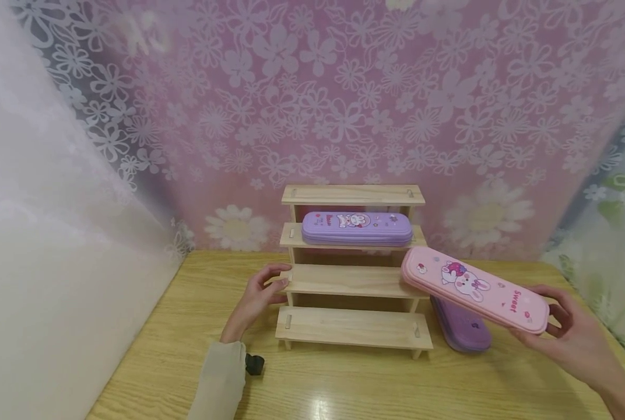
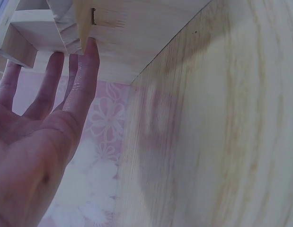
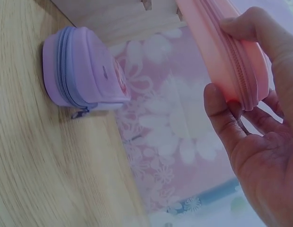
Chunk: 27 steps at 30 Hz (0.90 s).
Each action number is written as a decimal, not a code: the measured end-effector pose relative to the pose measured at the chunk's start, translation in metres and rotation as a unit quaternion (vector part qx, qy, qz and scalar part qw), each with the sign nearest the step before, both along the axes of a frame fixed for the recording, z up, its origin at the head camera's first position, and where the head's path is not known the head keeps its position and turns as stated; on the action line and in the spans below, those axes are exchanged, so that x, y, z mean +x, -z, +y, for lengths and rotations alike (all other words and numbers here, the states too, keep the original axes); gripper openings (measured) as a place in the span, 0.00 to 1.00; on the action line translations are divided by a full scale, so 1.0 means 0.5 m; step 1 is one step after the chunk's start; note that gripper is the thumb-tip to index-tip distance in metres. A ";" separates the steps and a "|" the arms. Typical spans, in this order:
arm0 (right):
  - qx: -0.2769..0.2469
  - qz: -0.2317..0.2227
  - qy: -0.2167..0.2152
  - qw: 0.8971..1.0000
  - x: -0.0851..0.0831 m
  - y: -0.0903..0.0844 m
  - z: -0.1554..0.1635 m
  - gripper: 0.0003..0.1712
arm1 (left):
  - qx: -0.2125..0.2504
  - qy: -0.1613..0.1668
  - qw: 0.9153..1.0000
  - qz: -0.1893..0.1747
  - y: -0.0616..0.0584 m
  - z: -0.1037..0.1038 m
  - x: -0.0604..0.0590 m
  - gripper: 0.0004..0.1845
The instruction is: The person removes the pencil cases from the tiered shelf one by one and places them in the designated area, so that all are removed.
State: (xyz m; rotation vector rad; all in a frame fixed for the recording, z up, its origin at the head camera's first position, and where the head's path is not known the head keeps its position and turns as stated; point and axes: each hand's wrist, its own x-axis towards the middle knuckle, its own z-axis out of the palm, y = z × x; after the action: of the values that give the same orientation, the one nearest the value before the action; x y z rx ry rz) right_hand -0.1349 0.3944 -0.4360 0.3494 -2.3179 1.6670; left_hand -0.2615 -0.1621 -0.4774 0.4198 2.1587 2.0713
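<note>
A wooden tiered shelf point(image 1: 354, 325) stands on the table. My left hand point(image 1: 260, 296) holds the left end of its third tier from the top; in the left wrist view the fingers point(image 2: 82, 90) reach along the wood. My right hand point(image 1: 575, 332) grips the right end of a pink pencil case point(image 1: 480, 291) with a rabbit and "Sweet" on it. This case is raised and tilted, its left end near the same tier. In the right wrist view the thumb point(image 3: 250, 26) lies on one side of the case and fingers on the other.
A purple pencil case point(image 1: 357, 228) lies on the second tier. Another purple pencil case point(image 1: 462, 326) sits on the table point(image 1: 344, 388) right of the shelf, partly covered by the pink one. Behind is a flowered pink backdrop point(image 1: 344, 87). A black object point(image 1: 255, 364) shows at my left wrist.
</note>
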 end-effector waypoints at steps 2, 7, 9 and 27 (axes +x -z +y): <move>0.006 -0.005 0.011 1.000 0.004 -0.002 0.004 0.47 | 0.000 -0.001 1.000 0.000 0.002 -0.001 0.001 0.20; 0.003 -0.013 0.028 1.000 0.016 -0.007 0.018 0.47 | -0.002 0.000 1.000 0.002 0.003 -0.001 0.000 0.20; 0.019 -0.009 0.042 0.999 0.019 -0.007 0.021 0.47 | -0.002 -0.001 1.000 0.003 0.002 -0.001 0.001 0.20; 0.030 -0.046 0.181 0.982 0.036 0.006 0.040 0.42 | 0.003 0.003 1.000 0.002 0.002 0.000 -0.001 0.20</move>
State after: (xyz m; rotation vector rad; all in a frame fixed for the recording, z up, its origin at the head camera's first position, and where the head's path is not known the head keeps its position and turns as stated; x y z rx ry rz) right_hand -0.1169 0.4145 -0.4391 -0.1368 -2.3271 1.4647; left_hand -0.2618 -0.1623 -0.4782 0.4304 2.1528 2.0757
